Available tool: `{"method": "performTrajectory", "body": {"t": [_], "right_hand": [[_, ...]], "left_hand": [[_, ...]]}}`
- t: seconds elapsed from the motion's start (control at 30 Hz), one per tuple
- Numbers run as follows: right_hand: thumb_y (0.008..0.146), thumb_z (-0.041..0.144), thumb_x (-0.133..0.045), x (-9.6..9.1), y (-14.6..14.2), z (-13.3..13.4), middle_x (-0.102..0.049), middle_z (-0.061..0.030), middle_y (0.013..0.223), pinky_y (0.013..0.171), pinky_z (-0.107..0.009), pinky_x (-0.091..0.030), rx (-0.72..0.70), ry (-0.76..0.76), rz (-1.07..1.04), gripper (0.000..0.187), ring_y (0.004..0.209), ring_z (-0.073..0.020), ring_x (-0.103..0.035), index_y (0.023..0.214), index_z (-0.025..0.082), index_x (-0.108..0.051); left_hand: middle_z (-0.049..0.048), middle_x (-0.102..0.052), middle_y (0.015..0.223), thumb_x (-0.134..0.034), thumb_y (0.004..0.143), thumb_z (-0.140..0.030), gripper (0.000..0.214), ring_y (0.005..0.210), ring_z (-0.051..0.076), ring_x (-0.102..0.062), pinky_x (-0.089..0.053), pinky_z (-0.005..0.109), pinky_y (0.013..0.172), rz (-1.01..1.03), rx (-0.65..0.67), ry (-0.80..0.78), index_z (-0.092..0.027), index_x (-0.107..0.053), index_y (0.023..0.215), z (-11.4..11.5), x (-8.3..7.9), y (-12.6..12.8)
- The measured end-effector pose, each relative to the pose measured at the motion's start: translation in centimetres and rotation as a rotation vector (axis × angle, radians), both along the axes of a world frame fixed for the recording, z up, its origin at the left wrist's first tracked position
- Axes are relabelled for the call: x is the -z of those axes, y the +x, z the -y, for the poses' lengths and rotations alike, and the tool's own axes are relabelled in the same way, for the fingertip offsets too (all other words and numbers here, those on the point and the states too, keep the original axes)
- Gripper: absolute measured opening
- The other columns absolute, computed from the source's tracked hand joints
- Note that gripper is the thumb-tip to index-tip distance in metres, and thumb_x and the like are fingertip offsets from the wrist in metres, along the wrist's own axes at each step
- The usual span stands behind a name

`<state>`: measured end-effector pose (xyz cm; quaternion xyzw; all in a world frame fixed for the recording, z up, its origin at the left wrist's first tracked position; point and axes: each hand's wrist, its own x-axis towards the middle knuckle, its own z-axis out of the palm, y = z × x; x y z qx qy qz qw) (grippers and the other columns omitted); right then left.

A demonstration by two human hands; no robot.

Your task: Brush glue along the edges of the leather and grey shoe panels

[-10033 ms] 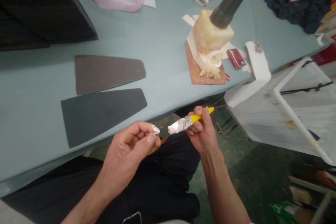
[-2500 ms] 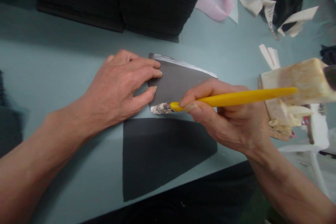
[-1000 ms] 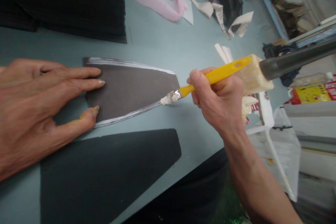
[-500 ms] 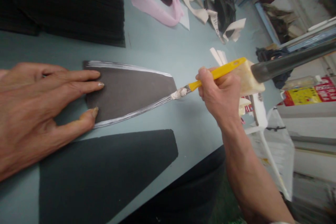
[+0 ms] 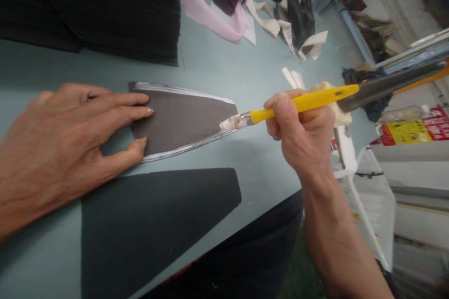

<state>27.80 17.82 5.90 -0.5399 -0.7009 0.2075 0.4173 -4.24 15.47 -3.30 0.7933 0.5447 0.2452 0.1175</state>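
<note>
My left hand (image 5: 73, 135) lies flat, fingers spread, pressing the wide left end of a dark brown tapered piece (image 5: 182, 119) on the grey-blue table (image 5: 217, 74). White glue streaks run along the piece's far and near long edges. My right hand (image 5: 303, 133) is closed round a yellow-handled brush (image 5: 298, 103). The brush's glue-caked tip touches the narrow right end of the piece. A larger black tapered piece (image 5: 150, 224) lies nearer me, below the brown one.
Tall stacks of black material (image 5: 98, 4) stand at the back left. Pink cloth (image 5: 213, 16) and cream strips (image 5: 280, 28) lie at the back. A glue-coated block with a dark handle (image 5: 386, 85) sits behind my right hand. The table edge runs diagonally at lower right.
The brush finished a stroke along the brown piece's near edge, and its tip now sits at the piece's narrow right end. My left hand has stayed pressed on the wide end.
</note>
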Motion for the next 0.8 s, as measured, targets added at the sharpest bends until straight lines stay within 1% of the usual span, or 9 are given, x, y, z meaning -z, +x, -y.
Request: {"method": "performTrajectory", "body": {"t": [0.1, 0.2, 0.4, 0.5, 0.67, 0.73, 0.8], "right_hand": [[0.1, 0.063, -0.069, 0.2, -0.6, 0.6, -0.053, 0.0055, 0.059, 0.049, -0.025, -0.044, -0.125, -0.079, -0.024, 0.044, 0.052, -0.0092, -0.05, 0.084, 0.022, -0.071], [0.1, 0.061, -0.069, 0.6, -1.2, 1.1, -0.055, 0.0048, 0.063, 0.051, -0.025, -0.045, -0.217, -0.143, -0.051, 0.041, 0.055, -0.0097, -0.051, 0.087, 0.022, -0.071], [0.101, 0.052, -0.072, 0.8, -2.5, 1.3, -0.068, -0.0003, 0.078, 0.059, -0.026, -0.052, -0.415, -0.201, -0.053, 0.033, 0.067, -0.0121, -0.059, 0.088, 0.022, -0.075], [0.099, 0.054, -0.074, 1.0, -1.5, 0.9, -0.069, 0.0002, 0.077, 0.059, -0.026, -0.052, -0.409, -0.205, -0.001, 0.034, 0.066, -0.0118, -0.059, 0.088, 0.022, -0.076], [0.096, 0.05, -0.079, 0.9, 1.2, 0.6, -0.068, 0.0015, 0.074, 0.056, -0.026, -0.048, -0.296, -0.141, 0.063, 0.03, 0.062, -0.0113, -0.056, 0.087, 0.022, -0.078], [0.097, 0.051, -0.078, 0.8, 1.4, 0.9, -0.069, 0.001, 0.074, 0.056, -0.027, -0.049, -0.251, -0.118, 0.057, 0.029, 0.063, -0.0122, -0.057, 0.089, 0.023, -0.079], [0.098, 0.052, -0.076, 0.7, 0.8, 1.3, -0.069, 0.0004, 0.074, 0.057, -0.028, -0.051, -0.237, -0.109, 0.026, 0.03, 0.063, -0.0133, -0.058, 0.089, 0.023, -0.078]], "left_hand": [[0.0034, -0.067, 0.153, -0.039, 0.097, -0.064, 0.063, 0.137, 0.045, -0.058, -0.044, 0.066, 0.111, -0.083, -0.01, 0.005, -0.029, -0.071, 0.138, 0.0, -0.4, 0.1], [0.0048, -0.068, 0.152, -0.04, 0.096, -0.064, 0.064, 0.136, 0.043, -0.059, -0.044, 0.066, 0.114, -0.085, -0.001, -0.002, -0.028, -0.071, 0.138, 0.1, -0.6, 0.1], [-0.002, -0.065, 0.155, -0.041, 0.097, -0.067, 0.06, 0.141, 0.039, -0.056, -0.039, 0.062, 0.12, -0.039, -0.008, 0.007, -0.034, -0.07, 0.138, 0.2, -0.4, 0.1], [-0.0024, -0.066, 0.155, -0.04, 0.096, -0.067, 0.06, 0.141, 0.04, -0.057, -0.041, 0.062, 0.117, -0.069, -0.018, -0.024, -0.034, -0.07, 0.137, 0.1, -0.7, 0.2], [0.0046, -0.066, 0.155, -0.037, 0.098, -0.063, 0.065, 0.138, 0.045, -0.058, -0.044, 0.066, 0.112, -0.11, 0.006, -0.015, -0.025, -0.072, 0.138, -0.1, -0.9, 0.2], [0.0056, -0.067, 0.154, -0.038, 0.098, -0.063, 0.065, 0.136, 0.045, -0.059, -0.045, 0.067, 0.11, -0.115, 0.006, -0.007, -0.025, -0.072, 0.138, -0.2, -1.0, 0.2], [0.0075, -0.068, 0.151, -0.038, 0.098, -0.061, 0.064, 0.134, 0.046, -0.059, -0.047, 0.067, 0.108, -0.134, 0.014, -0.008, -0.024, -0.072, 0.137, -0.1, -1.1, 0.2]]}}
